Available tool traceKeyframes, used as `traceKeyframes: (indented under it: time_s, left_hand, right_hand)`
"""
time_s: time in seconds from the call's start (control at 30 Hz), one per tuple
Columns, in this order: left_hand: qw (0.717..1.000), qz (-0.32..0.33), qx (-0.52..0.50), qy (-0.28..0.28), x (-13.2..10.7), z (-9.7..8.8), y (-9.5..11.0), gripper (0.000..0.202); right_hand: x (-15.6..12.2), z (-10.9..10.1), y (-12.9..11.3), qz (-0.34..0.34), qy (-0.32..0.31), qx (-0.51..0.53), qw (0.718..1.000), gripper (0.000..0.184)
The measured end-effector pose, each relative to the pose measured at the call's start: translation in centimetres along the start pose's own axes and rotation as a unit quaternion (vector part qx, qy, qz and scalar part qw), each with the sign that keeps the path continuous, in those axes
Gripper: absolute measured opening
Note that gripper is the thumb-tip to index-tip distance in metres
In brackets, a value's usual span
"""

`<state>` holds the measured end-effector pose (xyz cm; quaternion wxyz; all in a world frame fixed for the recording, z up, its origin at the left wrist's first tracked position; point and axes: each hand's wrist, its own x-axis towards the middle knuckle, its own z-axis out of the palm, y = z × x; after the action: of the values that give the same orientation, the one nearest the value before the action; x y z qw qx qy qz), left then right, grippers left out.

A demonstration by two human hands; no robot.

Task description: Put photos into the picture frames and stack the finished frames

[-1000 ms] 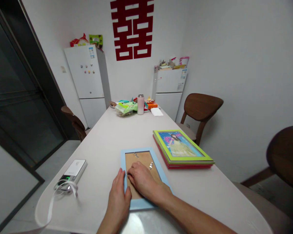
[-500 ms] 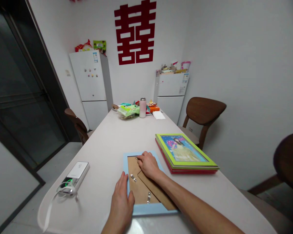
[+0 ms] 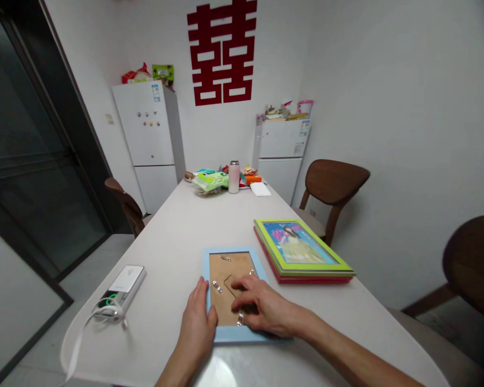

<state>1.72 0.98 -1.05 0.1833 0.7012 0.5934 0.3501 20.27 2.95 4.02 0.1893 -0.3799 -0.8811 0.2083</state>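
A light blue picture frame (image 3: pixel 248 334) lies face down on the table, its brown backing board (image 3: pixel 226 301) showing. Small metal turn clips (image 3: pixel 217 286) sit on the board at several spots, and the board's stand flap is partly covered by my right hand. My left hand (image 3: pixel 197 317) rests along the frame's left edge, fingers stretched out and thumb near the lower left corner. Over the right half of the board is my right hand (image 3: pixel 262 303), fingers bent and apart, close to the lower clip (image 3: pixel 240 318). Whether its fingertips touch the board is hard to see.
A stack of picture frames (image 3: pixel 302 250), lime green on top, stands right of the blue frame. To the left lies a power bank (image 3: pixel 123 290) with a white cable. Toward the far end are a pink bottle (image 3: pixel 234 177) and snack bags (image 3: pixel 210 181). Chairs flank the table (image 3: pixel 177 226).
My right hand has moved from the upper clip down toward me, over the lower right of the board. The upper clip and right-side clip now show. My left hand stays at the frame's left edge.
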Motion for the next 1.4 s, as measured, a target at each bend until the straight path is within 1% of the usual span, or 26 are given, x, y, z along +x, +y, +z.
traceKeyframes:
  time_s: [0.03, 0.13, 0.2, 0.27, 0.37, 0.43, 0.5, 0.6, 0.67, 0.77, 0.87, 0.97, 1.07, 1.13, 1.17, 1.23, 1.3, 1.4]
  left_hand:
    - [1.0, 0.001, 0.003, -0.002, 0.1, 0.1, 0.0, 0.053]
    - [1.0, 0.005, 0.008, -0.003, 0.1, 0.2, -0.1, 0.052]
    - [1.0, 0.006, 0.006, -0.001, 0.1, 0.1, -0.1, 0.052]
    - [1.0, 0.004, 0.002, -0.001, 0.1, 0.1, -0.1, 0.052]
    - [1.0, -0.001, -0.008, 0.004, 0.0, 0.0, -0.1, 0.052]
    - [1.0, -0.002, -0.018, 0.013, 0.0, 0.1, -0.1, 0.052]
    - [0.999, -0.002, -0.03, 0.023, 0.0, 0.1, -0.1, 0.052]
    - [0.999, -0.004, -0.044, 0.027, -0.1, 0.1, -0.1, 0.051]
    - [0.998, -0.009, -0.06, 0.024, -0.1, 0.0, 0.1, 0.05]
    - [0.989, -0.049, -0.141, 0.023, 0.2, -0.4, 0.8, 0.048]
    - [0.971, -0.087, -0.222, 0.027, 0.7, -1.0, 1.7, 0.045]
    - [0.956, -0.11, -0.273, 0.015, 1.2, -2.1, 1.9, 0.036]
    - [0.936, -0.149, -0.318, 0.014, 1.2, -3.9, 0.9, 0.034]
    - [0.927, -0.173, -0.332, 0.029, 0.9, -5.3, -0.3, 0.033]
    - [0.923, -0.184, -0.335, 0.038, 0.7, -6.0, -1.1, 0.033]
    - [0.919, -0.203, -0.334, 0.056, 0.4, -7.2, -2.5, 0.032]
    - [0.918, -0.218, -0.325, 0.067, 0.1, -8.1, -3.9, 0.031]
    - [0.926, -0.228, -0.294, 0.07, 0.0, -8.9, -5.7, 0.032]
  right_hand:
    - [-0.4, 0.3, -0.2, -0.002, 0.003, 0.003, 1.0, 0.019]
    - [-0.5, 1.4, -0.5, 0.008, 0.041, -0.002, 0.999, 0.009]
    - [-0.4, 1.6, -0.6, 0.016, 0.053, -0.008, 0.998, 0.009]
    - [-0.5, 1.4, -0.6, 0.034, 0.066, -0.017, 0.997, 0.014]
    - [-1.1, 0.7, -0.4, 0.109, 0.097, -0.058, 0.988, 0.029]
    - [-1.4, 0.5, -0.2, 0.153, 0.096, -0.089, 0.98, 0.036]
    - [-1.4, 0.7, -0.2, 0.171, 0.083, -0.103, 0.976, 0.037]
    - [-1.2, 1.0, -0.2, 0.179, 0.087, -0.093, 0.976, 0.038]
    - [-0.9, 0.7, -0.3, 0.185, 0.091, -0.072, 0.976, 0.04]
    - [-0.5, -0.5, -0.7, 0.187, 0.095, -0.052, 0.976, 0.042]
    - [0.1, -1.6, -2.0, 0.17, 0.104, -0.06, 0.978, 0.033]
    - [0.8, -1.7, -3.7, 0.141, 0.12, -0.048, 0.982, 0.031]
    - [1.2, -1.1, -4.5, 0.105, 0.122, 0.0, 0.987, 0.03]
    - [1.0, -0.8, -4.1, 0.098, 0.128, 0.02, 0.987, 0.03]
    - [0.8, -0.7, -3.6, 0.105, 0.133, 0.016, 0.985, 0.031]
    - [0.1, -0.6, -2.2, 0.146, 0.138, -0.018, 0.979, 0.032]
    - [-0.9, -0.6, -0.6, 0.207, 0.132, -0.072, 0.967, 0.034]
    - [-2.4, -0.4, 1.5, 0.277, 0.112, -0.141, 0.944, 0.039]
